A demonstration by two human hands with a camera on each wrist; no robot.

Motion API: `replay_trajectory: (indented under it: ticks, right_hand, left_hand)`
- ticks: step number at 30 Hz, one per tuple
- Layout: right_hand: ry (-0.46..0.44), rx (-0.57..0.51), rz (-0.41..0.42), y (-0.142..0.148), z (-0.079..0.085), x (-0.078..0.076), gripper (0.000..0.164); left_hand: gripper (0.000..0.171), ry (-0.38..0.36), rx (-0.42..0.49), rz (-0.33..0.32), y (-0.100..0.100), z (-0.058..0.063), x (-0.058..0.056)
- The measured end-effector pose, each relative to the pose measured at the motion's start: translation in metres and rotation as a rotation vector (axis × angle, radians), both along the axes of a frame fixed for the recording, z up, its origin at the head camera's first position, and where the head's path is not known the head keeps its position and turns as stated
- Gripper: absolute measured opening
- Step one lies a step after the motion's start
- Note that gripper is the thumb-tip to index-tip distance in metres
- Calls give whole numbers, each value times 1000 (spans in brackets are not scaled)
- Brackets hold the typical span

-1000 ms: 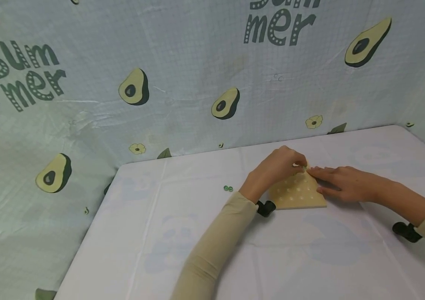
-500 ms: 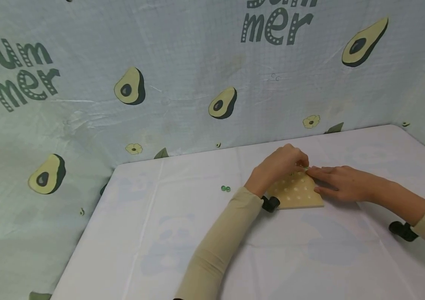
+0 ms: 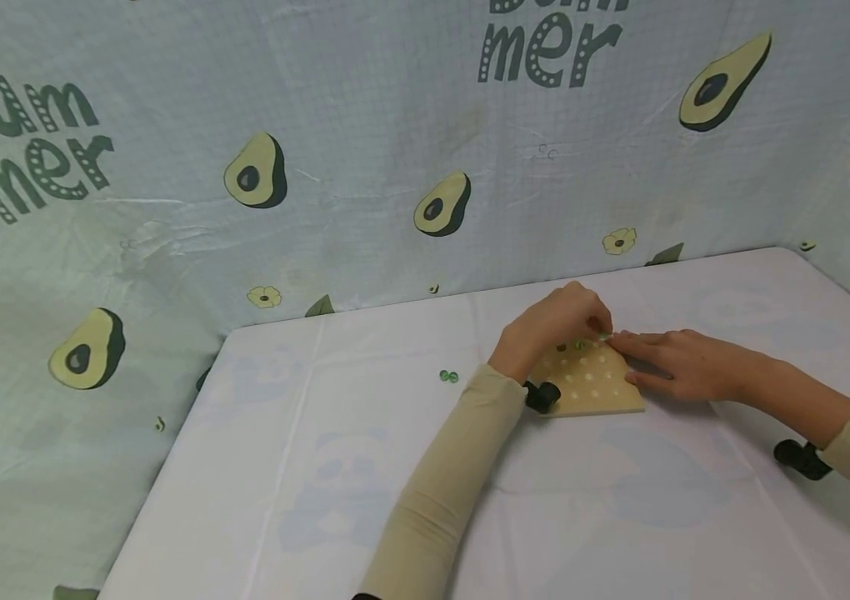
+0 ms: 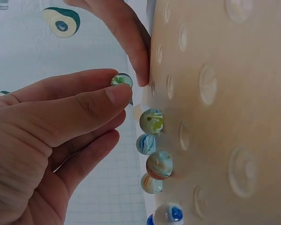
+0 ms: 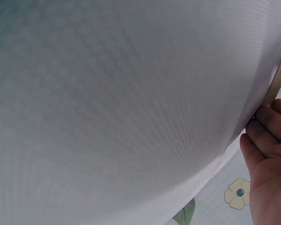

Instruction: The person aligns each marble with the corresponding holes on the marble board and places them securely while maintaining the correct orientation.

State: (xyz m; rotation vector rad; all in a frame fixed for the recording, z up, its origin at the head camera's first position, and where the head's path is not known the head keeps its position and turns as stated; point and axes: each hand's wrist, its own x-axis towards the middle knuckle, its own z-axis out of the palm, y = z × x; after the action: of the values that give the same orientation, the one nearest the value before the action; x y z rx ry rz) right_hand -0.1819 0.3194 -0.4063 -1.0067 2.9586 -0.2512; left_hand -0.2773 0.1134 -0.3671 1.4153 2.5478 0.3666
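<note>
My left hand [image 3: 551, 327] is over the far part of a wooden board [image 3: 596, 390] dotted with round hollows. In the left wrist view it pinches a clear green marble [image 4: 122, 79] between thumb and fingers, just off the board's surface. Several marbles sit along the board there, among them a yellow-green one [image 4: 152, 122], a brownish one [image 4: 159, 165] and a blue-and-white one [image 4: 169, 213]. From the right, my right hand [image 3: 695, 365] touches the board's edge with its fingers extended. The right wrist view shows those fingers at the edge, partly cut off by the frame.
Two green marbles [image 3: 449, 377] lie side by side on the white tablecloth [image 3: 395, 500], left of the board. Behind the table hangs a pale sheet [image 3: 350, 208] printed with avocados. Black wrist cameras show below both wrists.
My left hand has shifted slightly away and back from the board's near part, uncovering more hollows and some marbles. The right hand stays at the board's edge. The head view has shifted a little.
</note>
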Motion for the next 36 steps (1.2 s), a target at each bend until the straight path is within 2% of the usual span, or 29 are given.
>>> replay_trajectory:
  ticks: [11, 26, 31, 36]
  right_hand:
    - [-7, -15, 9, 1, -1, -2, 58]
    - [9, -12, 22, 1, 0, -2, 57]
    - [7, -7, 15, 1, 0, -1, 57]
    - [-17, 14, -12, 1, -1, -2, 59]
  left_hand:
    - [19, -6, 1, -16, 0, -5, 1]
    - [20, -18, 4, 41, -4, -3, 1]
    - [19, -21, 1, 73, -20, 0, -1]
    - [20, 20, -8, 95, -52, 5, -4]
